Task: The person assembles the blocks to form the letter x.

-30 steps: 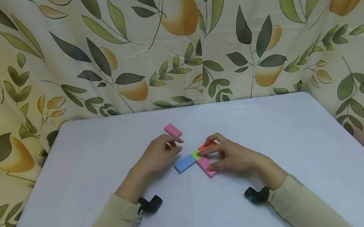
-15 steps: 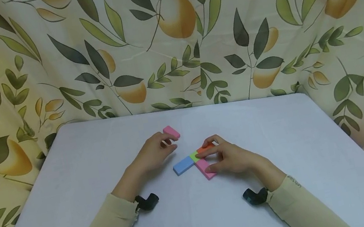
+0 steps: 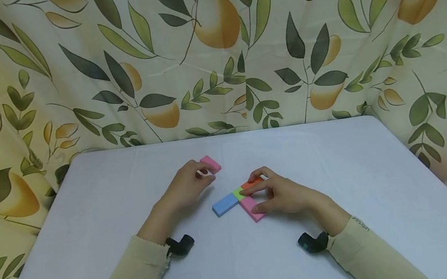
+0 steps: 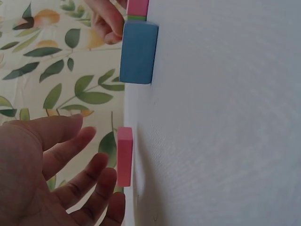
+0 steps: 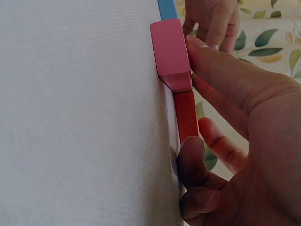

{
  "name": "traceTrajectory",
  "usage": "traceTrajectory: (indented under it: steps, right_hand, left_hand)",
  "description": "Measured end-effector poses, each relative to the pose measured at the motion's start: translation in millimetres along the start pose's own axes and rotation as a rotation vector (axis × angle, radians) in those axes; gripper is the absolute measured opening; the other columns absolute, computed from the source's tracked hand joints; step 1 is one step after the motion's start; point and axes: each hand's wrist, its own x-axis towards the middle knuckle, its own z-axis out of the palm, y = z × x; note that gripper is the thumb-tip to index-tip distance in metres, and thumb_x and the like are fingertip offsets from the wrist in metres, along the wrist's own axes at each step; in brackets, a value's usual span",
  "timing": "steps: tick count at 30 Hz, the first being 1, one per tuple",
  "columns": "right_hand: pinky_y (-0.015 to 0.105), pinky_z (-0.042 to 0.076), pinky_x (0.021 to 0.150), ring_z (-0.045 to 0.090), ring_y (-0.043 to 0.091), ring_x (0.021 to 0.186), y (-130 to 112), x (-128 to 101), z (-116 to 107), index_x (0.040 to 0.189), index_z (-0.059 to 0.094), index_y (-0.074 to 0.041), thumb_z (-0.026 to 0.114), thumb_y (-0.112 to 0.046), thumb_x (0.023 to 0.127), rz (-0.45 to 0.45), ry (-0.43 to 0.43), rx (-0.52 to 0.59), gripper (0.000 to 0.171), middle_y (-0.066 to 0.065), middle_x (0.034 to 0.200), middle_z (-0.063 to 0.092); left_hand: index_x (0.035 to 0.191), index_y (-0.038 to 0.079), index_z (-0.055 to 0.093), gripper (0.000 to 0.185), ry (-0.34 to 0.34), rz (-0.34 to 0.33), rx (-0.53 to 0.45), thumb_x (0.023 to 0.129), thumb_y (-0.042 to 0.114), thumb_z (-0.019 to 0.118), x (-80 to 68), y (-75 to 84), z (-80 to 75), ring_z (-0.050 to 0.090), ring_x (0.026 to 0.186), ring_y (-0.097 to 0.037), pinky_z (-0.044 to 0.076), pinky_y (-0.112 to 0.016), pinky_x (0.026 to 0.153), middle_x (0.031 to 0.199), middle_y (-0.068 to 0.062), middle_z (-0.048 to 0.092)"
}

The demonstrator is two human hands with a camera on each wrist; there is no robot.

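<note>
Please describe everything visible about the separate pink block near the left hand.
The separate pink rectangular block is small, flat and matte, like foam, with rounded corners. It lies flat on the white table, apart from the joined coloured blocks. The left hand reaches it with loosely curled fingertips, at its near end; real contact cannot be judged.

My head view looks forward and down from above table [image 3: 343,158], mid-range. My left wrist view sits rolled sideways, close to tabletop, facing blue block [image 4: 138,52]. Right wrist likewise, very close. All three share blue block.
</note>
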Motion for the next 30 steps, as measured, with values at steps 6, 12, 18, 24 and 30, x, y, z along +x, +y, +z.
traceTrajectory:
  steps: [6, 12, 18, 24, 30]
  right_hand:
    - [0.031, 0.044, 0.078, 0.053, 0.016, 0.089, 1.9, 0.3, 0.1, 0.123, 0.063, -0.042, 0.077, -0.046, 0.078, 0.001, 0.004, 0.003, 0.047, -0.013, 0.135, 0.036]
    - [0.031, 0.044, 0.077, 0.053, 0.017, 0.088, 1.6, 0.7, 0.8, 0.122, 0.064, -0.042, 0.078, -0.043, 0.079, 0.006, 0.01, 0.005, 0.046, -0.013, 0.135, 0.037]
    - [0.031, 0.044, 0.077, 0.052, 0.018, 0.089, 0.5, 0.4, 0.9, 0.121, 0.064, -0.042, 0.078, -0.041, 0.08, 0.016, 0.006, 0.026, 0.044, -0.013, 0.134, 0.037]
    - [0.031, 0.044, 0.078, 0.053, 0.017, 0.089, 0.5, 0.2, 0.0, 0.123, 0.064, -0.04, 0.078, -0.043, 0.079, -0.005, 0.006, 0.017, 0.046, -0.012, 0.134, 0.037]
    - [0.031, 0.044, 0.077, 0.052, 0.017, 0.09, 0.2, -0.1, 0.3, 0.122, 0.064, -0.041, 0.078, -0.044, 0.079, 0.0, 0.002, 0.021, 0.045, -0.012, 0.134, 0.037]
  left_hand:
    - [0.116, 0.024, 0.065, 0.024, 0.016, -0.003, 0.004, 0.094, 0.035, 0.061, 4.9, -2.0, -1.5, 0.052, 0.104, -0.017, 0.047, -0.037, 0.09, 0.111, 0.002, 0.054]
    - [0.116, 0.023, 0.065, 0.024, 0.034, 0.037, 0.009, 0.094, 0.031, 0.062, 9.0, -4.7, -2.6, 0.053, 0.11, -0.021, 0.045, -0.041, 0.096, 0.12, -0.005, 0.054]
    - [0.118, 0.026, 0.064, 0.025, 0.053, 0.029, 0.04, 0.094, 0.033, 0.062, 12.7, -6.6, -3.2, 0.049, 0.121, -0.023, 0.042, -0.045, 0.103, 0.127, -0.001, 0.051]
    - [0.121, 0.029, 0.064, 0.027, 0.067, 0.021, 0.062, 0.094, 0.034, 0.061, 14.6, -5.1, -3.0, 0.042, 0.129, -0.021, 0.036, -0.048, 0.109, 0.132, 0.004, 0.049]
    - [0.124, 0.027, 0.063, 0.03, 0.063, 0.043, 0.079, 0.095, 0.035, 0.06, 17.7, -5.3, -3.1, 0.041, 0.132, -0.023, 0.034, -0.05, 0.111, 0.135, 0.003, 0.048]
